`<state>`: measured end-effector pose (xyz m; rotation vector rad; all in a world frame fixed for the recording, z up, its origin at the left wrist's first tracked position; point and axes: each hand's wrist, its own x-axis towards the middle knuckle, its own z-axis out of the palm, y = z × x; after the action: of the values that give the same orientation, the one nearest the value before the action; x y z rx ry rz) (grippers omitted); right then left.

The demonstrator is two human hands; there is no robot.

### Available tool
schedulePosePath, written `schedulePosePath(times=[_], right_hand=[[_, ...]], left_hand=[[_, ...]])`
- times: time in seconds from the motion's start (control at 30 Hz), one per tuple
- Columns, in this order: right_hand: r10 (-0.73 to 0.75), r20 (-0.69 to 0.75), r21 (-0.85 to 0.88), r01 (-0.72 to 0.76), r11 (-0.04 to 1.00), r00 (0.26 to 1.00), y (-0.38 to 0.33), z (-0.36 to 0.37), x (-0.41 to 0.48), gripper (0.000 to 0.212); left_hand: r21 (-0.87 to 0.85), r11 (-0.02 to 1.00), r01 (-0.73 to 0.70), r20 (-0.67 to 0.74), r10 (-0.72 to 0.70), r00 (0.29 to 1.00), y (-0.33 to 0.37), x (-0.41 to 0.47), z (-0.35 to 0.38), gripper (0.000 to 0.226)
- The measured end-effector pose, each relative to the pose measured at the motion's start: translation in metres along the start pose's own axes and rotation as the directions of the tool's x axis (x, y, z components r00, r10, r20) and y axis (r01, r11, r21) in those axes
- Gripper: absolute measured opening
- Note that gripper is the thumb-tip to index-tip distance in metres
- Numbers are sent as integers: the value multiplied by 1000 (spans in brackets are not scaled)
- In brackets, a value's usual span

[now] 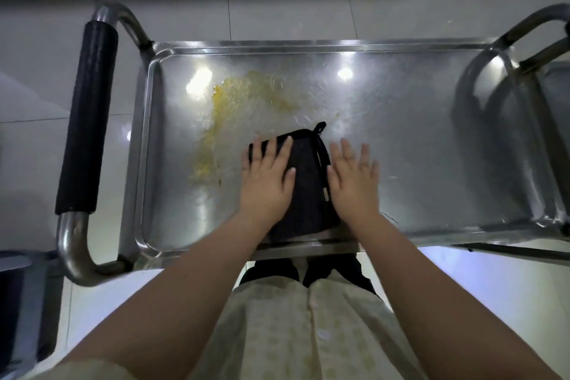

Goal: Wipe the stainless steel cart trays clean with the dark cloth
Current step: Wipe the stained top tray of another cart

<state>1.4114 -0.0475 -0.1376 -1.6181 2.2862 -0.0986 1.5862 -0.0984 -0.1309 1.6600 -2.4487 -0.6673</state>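
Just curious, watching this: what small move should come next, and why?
Probably slide the dark cloth forward and left into the yellow smear: the left hand lies flat on it, the right hand at its edge, and that residue soils the tray.

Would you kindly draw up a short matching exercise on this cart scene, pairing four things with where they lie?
Things:
1. dark cloth
2. yellow smear
3. left hand
4. black grip

Places:
a. outside the tray, to its left
b. flat on the cloth's left part
c. on the tray, at the middle of its near edge
d. on the tray's far-left area, beyond the cloth

Pairs: 1-c, 2-d, 3-b, 4-a
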Motion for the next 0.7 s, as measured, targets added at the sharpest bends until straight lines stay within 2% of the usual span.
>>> schedulePosePath(times=[0.1,0.17,0.3,0.53,0.7], right_hand=[[32,79,-42,-29,999,996,36,-3,5,53],[16,72,-86,-10,996,997,37,5,3,54],[15,17,-128,-12,992,1000,37,11,2,54],[12,7,-133,-11,991,1000,35,13,2,58],[15,-6,-166,-16,986,1000,35,17,3,60]], left_hand=[[158,987,42,83,-55,995,46,-4,35,61],[227,971,73,76,-93,993,53,-6,46,61],[254,967,12,19,-17,1000,11,-7,33,62],[287,956,59,-5,-60,998,-97,-13,-13,59],[297,950,98,17,-108,994,-98,-8,-16,58]])
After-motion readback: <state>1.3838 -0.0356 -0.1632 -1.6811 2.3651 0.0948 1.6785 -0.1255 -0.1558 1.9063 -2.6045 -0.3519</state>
